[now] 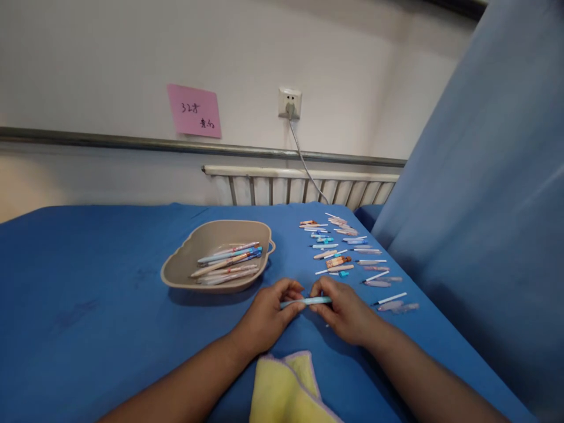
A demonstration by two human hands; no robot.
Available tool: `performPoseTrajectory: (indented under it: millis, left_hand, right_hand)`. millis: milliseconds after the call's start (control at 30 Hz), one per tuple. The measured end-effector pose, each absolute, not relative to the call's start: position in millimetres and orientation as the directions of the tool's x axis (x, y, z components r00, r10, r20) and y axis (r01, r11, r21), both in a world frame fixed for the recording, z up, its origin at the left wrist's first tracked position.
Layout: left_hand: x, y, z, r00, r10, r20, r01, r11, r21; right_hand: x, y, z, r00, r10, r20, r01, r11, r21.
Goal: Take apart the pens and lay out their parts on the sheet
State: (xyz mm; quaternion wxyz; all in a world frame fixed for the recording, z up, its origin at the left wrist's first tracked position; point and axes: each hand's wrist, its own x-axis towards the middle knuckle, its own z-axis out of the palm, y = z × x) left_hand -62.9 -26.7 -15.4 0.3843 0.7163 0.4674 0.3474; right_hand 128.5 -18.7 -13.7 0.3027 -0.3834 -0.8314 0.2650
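Between my two hands lies a light blue pen [315, 301], held level above the blue cloth. My left hand [274, 311] is closed on its left end, thumb in front. Its right end is pinched by my right hand [342, 308]. Left of my hands, a beige basin [183, 267] holds several assembled pens [229, 261]. Rows of pen parts, white refills [392, 298] and pale barrels [390, 305] among them, lie on the right. An orange-brown piece [338, 262] and small teal pieces [343, 274] are beyond my right hand.
A yellow cloth [282, 390] lies at the near edge, below my hands. The blue-covered table [88, 305] reaches a white railing [299, 172] at the back. A blue curtain [489, 194] hangs along the right. On the wall are a pink note [194, 110] and a socket [289, 103] with a cable.
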Motion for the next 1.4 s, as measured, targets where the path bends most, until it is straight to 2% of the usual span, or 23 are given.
performPoseTrajectory:
  millis: [133, 233, 333, 467, 667, 833, 933, 1133, 1233, 1400]
  left_hand:
    - [-63.2, -27.3, -17.7, 0.344, 0.933, 0.100, 0.352, -0.228, 0.908]
    - [-62.6, -30.7, -14.3, 0.355, 0.924, 0.141, 0.394, -0.285, 0.874]
    - [-62.4, -32.2, -11.5, 0.344, 0.921, 0.185, 0.443, -0.333, 0.832]
    - [-62.6, -30.5, -13.4, 0.311, 0.933, 0.183, 0.432, -0.310, 0.847]
    - [-62.7, -30.9, -14.7, 0.325, 0.928, 0.183, 0.408, -0.312, 0.858]
    - [-62.7, -30.9, -13.6, 0.322, 0.928, 0.186, 0.413, -0.314, 0.855]
    - [-62.4, -30.9, -13.9, 0.320, 0.929, 0.186, 0.409, -0.312, 0.857]
    - [-61.9, -34.4, -13.8, 0.345, 0.923, 0.173, 0.428, -0.319, 0.846]
    - [-61.3, -35.5, -14.4, 0.344, 0.922, 0.177, 0.405, -0.316, 0.858]
    - [-60.8, -34.1, -17.5, 0.323, 0.934, 0.150, 0.375, -0.272, 0.886]
  right_hand:
    - [127.9, -16.3, -14.7, -0.551, 0.774, 0.313, 0.481, 0.600, -0.639]
    - [127.4, -15.7, -16.4, -0.567, 0.780, 0.266, 0.522, 0.589, -0.617]
    - [125.0, -17.2, -18.3, -0.534, 0.810, 0.244, 0.505, 0.537, -0.676]
    - [123.8, -19.1, -19.1, -0.460, 0.845, 0.273, 0.462, 0.491, -0.739]
    - [127.8, -18.9, -16.7, -0.572, 0.770, 0.282, 0.494, 0.598, -0.632]
    - [128.0, -20.9, -13.5, -0.519, 0.798, 0.306, 0.496, 0.573, -0.653]
    - [130.4, -19.8, -11.5, -0.559, 0.764, 0.323, 0.489, 0.618, -0.616]
    - [133.8, -17.6, -10.4, -0.626, 0.746, 0.226, 0.545, 0.627, -0.557]
    - [131.8, -20.5, -10.6, -0.612, 0.768, 0.190, 0.552, 0.586, -0.593]
    - [130.8, -24.6, -11.0, -0.544, 0.811, 0.215, 0.529, 0.530, -0.663]
